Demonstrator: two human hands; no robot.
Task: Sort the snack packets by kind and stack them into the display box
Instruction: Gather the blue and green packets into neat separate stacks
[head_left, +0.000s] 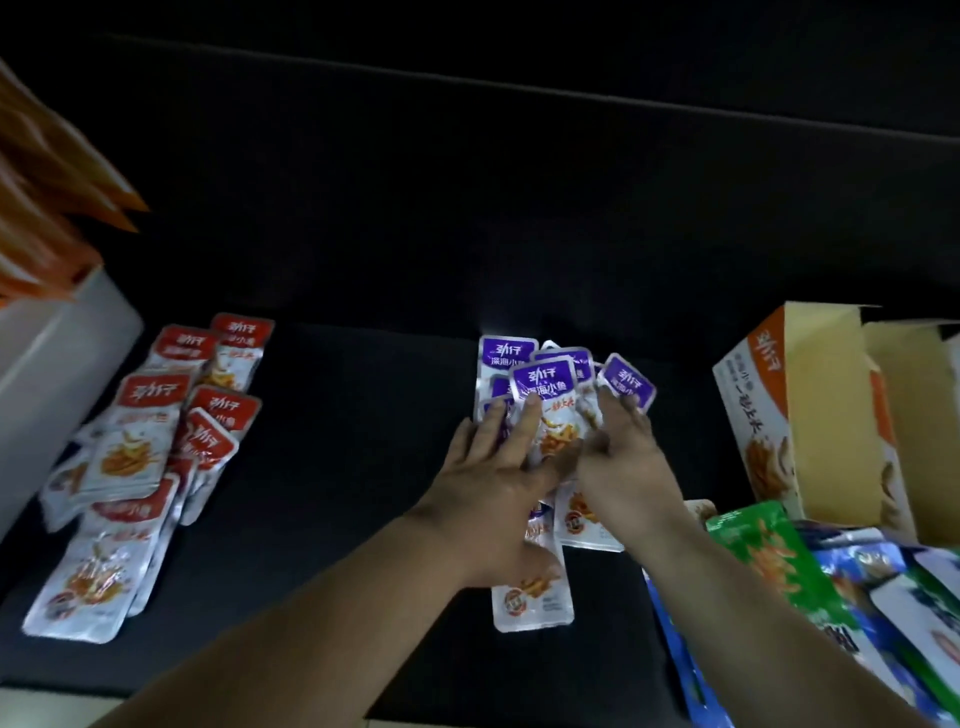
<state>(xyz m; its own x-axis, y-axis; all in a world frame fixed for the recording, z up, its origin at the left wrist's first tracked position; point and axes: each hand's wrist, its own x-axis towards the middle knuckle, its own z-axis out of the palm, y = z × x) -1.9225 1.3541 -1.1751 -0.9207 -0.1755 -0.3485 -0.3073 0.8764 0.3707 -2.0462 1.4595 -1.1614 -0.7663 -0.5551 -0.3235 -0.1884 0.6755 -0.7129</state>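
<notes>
A heap of purple-topped snack packets lies mid-table on the dark surface. My left hand rests flat on the heap's left side with fingers spread. My right hand lies on its right side, fingers straight and touching the packets. Between them they press the heap together. A pile of red-topped packets lies at the left. The open orange and cream display box stands at the right, and what shows of its inside looks empty.
A white box with orange packets standing out of it sits at the far left. Green and blue bags are piled at the lower right, just in front of the display box.
</notes>
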